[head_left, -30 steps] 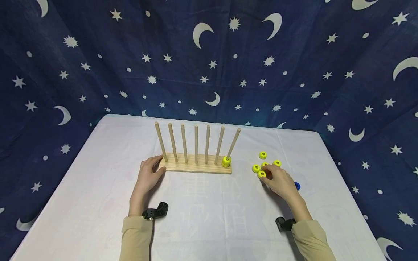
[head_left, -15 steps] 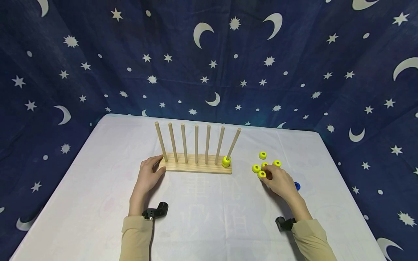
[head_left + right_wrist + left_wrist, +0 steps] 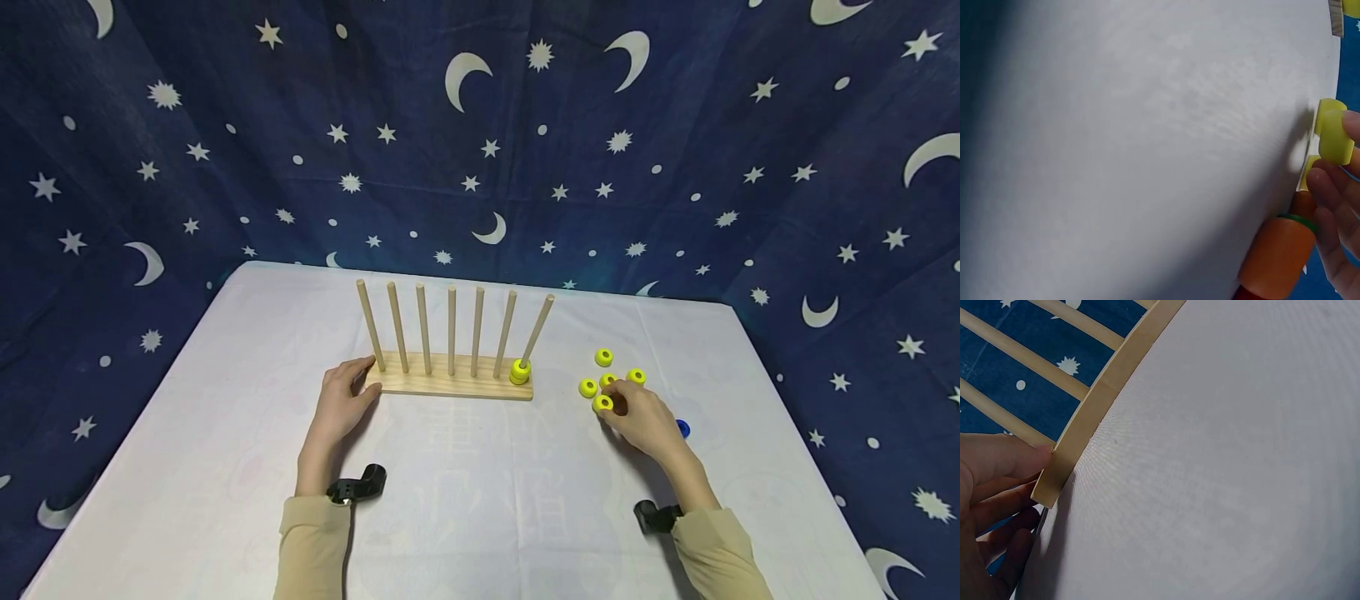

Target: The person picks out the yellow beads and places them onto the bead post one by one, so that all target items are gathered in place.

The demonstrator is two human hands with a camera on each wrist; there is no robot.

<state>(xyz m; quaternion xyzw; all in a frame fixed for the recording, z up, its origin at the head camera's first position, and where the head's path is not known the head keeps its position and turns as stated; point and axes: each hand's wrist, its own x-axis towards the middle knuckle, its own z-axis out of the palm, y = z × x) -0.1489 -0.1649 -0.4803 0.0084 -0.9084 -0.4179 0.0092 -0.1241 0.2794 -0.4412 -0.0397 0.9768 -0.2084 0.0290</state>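
Observation:
A wooden peg rack [image 3: 450, 383] with a row of upright pegs stands mid-table. Yellow beads are stacked at the foot of its rightmost peg [image 3: 537, 331]. My left hand [image 3: 343, 402] holds the rack's left end between thumb and fingers; the left wrist view shows the thumb against the base [image 3: 1079, 434]. On the right, my right hand [image 3: 641, 417] pinches a yellow bead [image 3: 1336, 139] between thumb and fingers. Around it lie more loose yellow beads, among them one bead at the back [image 3: 603, 357] and another on the left [image 3: 588, 388].
A blue bead [image 3: 682, 428] lies just right of the right hand, partly covered by it. The right wrist view also shows an orange bead [image 3: 1275, 259] with green behind it and a bit of red below. Dark star-patterned cloth [image 3: 405, 167] hangs behind the white-covered table [image 3: 465, 517].
The yellow bead at my right fingertips has shifted very slightly right and nearer. The left hand and the rack have stayed put.

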